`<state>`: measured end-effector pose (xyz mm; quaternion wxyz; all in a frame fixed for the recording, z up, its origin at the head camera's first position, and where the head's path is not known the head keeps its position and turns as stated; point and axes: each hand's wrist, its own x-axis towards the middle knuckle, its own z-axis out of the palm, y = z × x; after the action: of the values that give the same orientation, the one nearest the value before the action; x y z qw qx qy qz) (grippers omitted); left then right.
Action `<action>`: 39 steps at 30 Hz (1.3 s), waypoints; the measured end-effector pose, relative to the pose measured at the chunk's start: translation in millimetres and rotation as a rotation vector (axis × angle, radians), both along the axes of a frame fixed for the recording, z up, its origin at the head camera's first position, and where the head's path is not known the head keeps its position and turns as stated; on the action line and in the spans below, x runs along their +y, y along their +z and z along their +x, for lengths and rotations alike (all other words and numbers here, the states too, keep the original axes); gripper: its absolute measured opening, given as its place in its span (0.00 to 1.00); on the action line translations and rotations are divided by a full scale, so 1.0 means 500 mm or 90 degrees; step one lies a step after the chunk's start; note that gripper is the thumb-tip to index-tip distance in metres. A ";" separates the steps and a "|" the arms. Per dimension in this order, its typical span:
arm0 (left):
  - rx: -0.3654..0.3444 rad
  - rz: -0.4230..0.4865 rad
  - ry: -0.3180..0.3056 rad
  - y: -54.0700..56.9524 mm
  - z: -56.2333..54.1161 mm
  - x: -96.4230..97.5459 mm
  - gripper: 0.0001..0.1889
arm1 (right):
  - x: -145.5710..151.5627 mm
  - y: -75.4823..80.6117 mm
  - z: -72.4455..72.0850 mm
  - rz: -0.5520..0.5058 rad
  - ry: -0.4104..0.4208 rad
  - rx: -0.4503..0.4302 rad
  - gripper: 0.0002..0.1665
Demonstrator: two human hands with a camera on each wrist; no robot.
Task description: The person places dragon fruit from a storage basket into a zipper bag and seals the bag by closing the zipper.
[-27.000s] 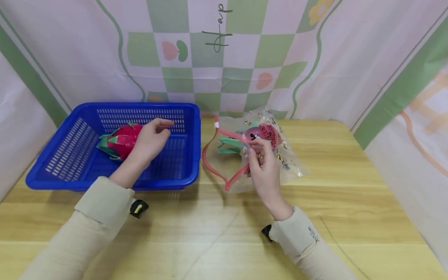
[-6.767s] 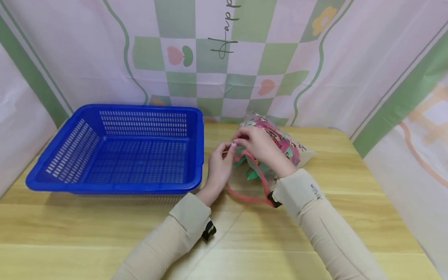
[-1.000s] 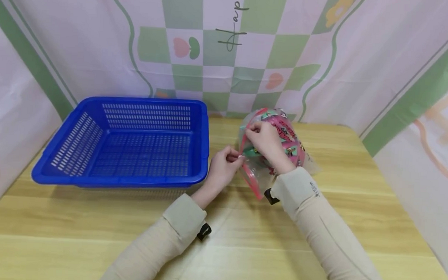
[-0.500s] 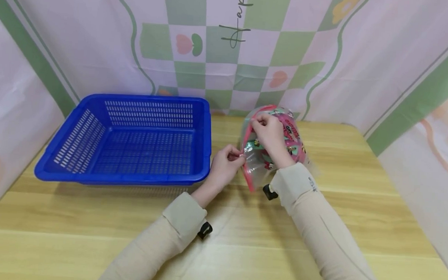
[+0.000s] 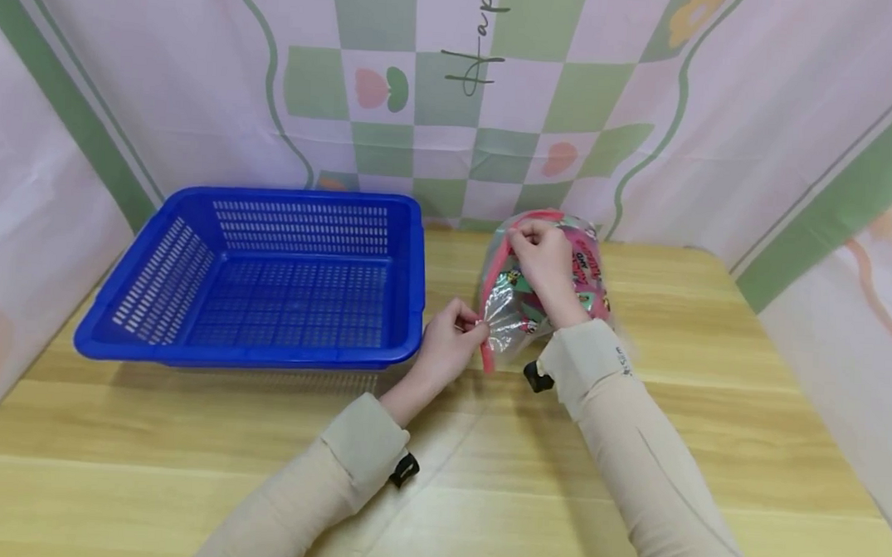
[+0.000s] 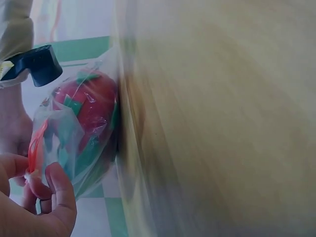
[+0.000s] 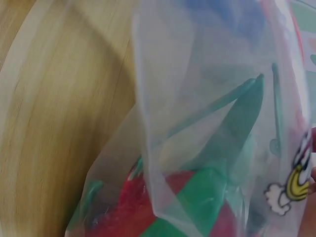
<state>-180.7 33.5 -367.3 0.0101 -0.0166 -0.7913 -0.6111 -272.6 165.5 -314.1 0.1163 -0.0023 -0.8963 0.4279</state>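
A clear zip bag (image 5: 515, 311) with a red zip strip and printed cartoon figures lies on the table, right of the blue basket. Inside it, a red dragon fruit (image 6: 96, 106) with green leaf tips shows in the left wrist view. My left hand (image 5: 449, 341) pinches the strip near its front end between thumb and fingers. Farther back along the strip, my right hand (image 5: 546, 258) pinches the bag's mouth edge. In the right wrist view, green leaf tips (image 7: 242, 108) stand up behind the plastic. The rest of the bag's contents is partly covered by my right hand and the print.
The blue perforated basket (image 5: 413, 310) stands left of my left hand, its rim close to it. A patterned cloth (image 5: 380, 151) hangs behind the wooden table (image 5: 436, 494). Black wrist cameras (image 5: 405, 469) sit under both cuffs.
Earlier a dragon fruit lay in the basket; it is gone from there. The gaping bag mouth has flattened into one line. Over the last second, my left hand has slid forward along the strip.
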 end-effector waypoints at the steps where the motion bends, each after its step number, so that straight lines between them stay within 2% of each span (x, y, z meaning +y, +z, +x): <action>1: -0.003 -0.003 -0.002 -0.001 0.001 0.000 0.05 | 0.001 0.000 0.000 0.003 -0.004 0.000 0.14; 6: -0.023 -0.013 -0.009 -0.002 0.004 0.002 0.05 | 0.005 -0.002 0.000 0.012 -0.020 -0.004 0.15; 12: -0.081 -0.027 -0.018 0.000 0.015 0.005 0.05 | 0.008 -0.002 0.002 0.003 -0.032 -0.021 0.16; 17: -0.104 -0.031 -0.028 0.002 0.023 0.005 0.06 | 0.011 0.001 0.005 0.002 -0.031 -0.029 0.16; 23: -0.103 -0.062 -0.037 0.006 0.033 -0.002 0.07 | 0.014 0.004 0.009 -0.013 -0.032 -0.045 0.18; 28: -0.080 -0.065 -0.069 0.002 0.035 -0.004 0.05 | 0.023 0.008 0.009 0.007 -0.026 -0.033 0.18; 31: -0.081 -0.073 -0.086 0.001 0.036 -0.002 0.04 | 0.028 0.013 0.011 0.060 0.005 -0.040 0.19; 36: -0.062 -0.093 -0.082 0.002 0.036 0.001 0.05 | 0.017 0.025 0.022 0.144 0.117 -0.099 0.20; 39: -0.058 -0.102 -0.071 0.001 0.034 0.002 0.05 | 0.007 0.029 0.031 0.181 0.176 -0.119 0.16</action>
<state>-163.8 34.4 -366.9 -0.0617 -0.0336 -0.8351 -0.5456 -257.2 168.8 -299.8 -0.0280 0.0970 -0.9463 0.3070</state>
